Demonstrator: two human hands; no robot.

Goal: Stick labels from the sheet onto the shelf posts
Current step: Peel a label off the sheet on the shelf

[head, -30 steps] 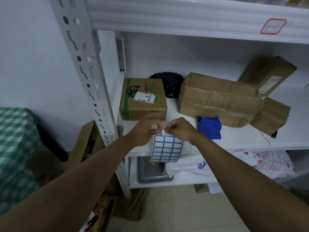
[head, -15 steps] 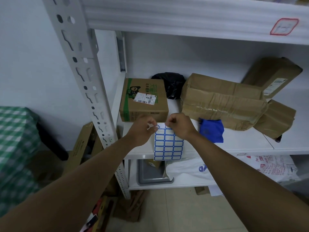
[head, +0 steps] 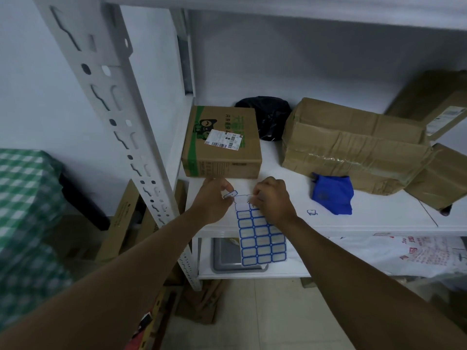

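Now the left hand pinches a peeled label just off the sheet, which the right hand pinches at its top. The sticky label could curl and stick to fingers before reaching the post.

Green print and a barcoded shipping label on the cardboard box, characters too blurred to read.

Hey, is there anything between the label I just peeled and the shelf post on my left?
Nothing visible blocks it. The peeled label sits in the left hand fingers, and the shelf post stands left of it with open space between. The right hand holds the sheet on the other side.
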